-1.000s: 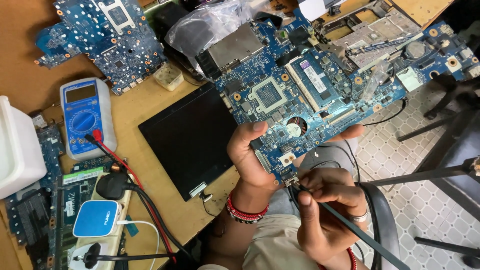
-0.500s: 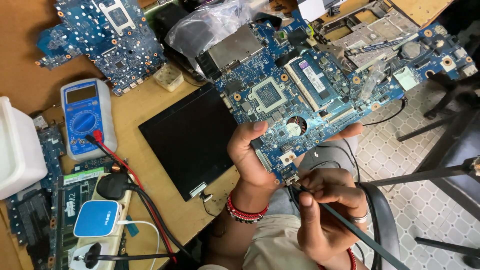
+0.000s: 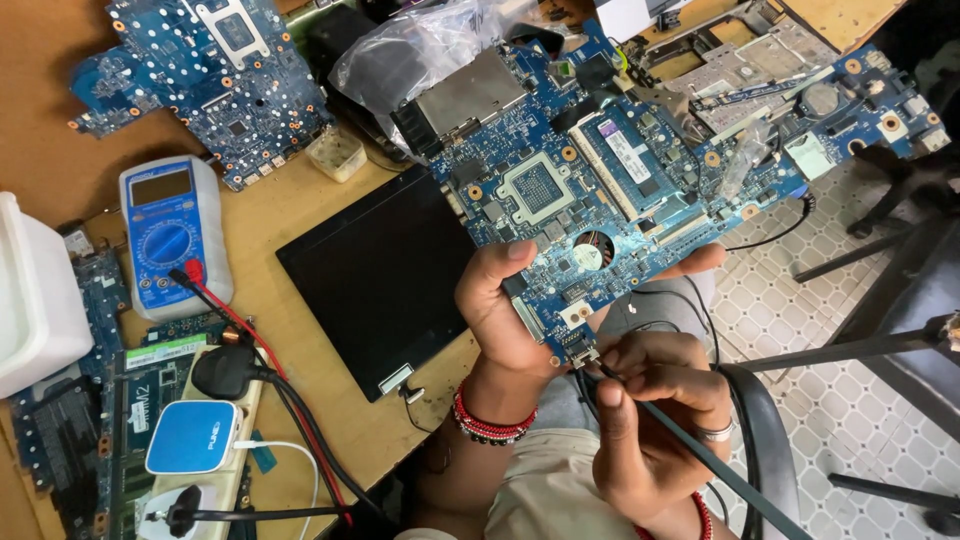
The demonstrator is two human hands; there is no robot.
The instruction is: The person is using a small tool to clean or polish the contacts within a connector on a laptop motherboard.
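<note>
My left hand point(image 3: 505, 305) grips the near edge of a large blue laptop circuit board point(image 3: 620, 180), holding it tilted above the desk edge. The thumb lies on the board's top face and the fingertips show past its right side. My right hand point(image 3: 650, 430) is shut on a thin black cable point(image 3: 720, 470), pressing its plug end against a small connector point(image 3: 578, 350) at the board's bottom corner. A red bead bracelet circles my left wrist and a ring sits on a right finger.
On the wooden desk lie a black laptop panel point(image 3: 375, 275), a blue multimeter point(image 3: 170, 230) with red and black leads, another blue board point(image 3: 200, 75), a power strip with a blue charger point(image 3: 190, 440), and a white box point(image 3: 35, 295). Black stand legs point(image 3: 880, 340) cross the tiled floor at right.
</note>
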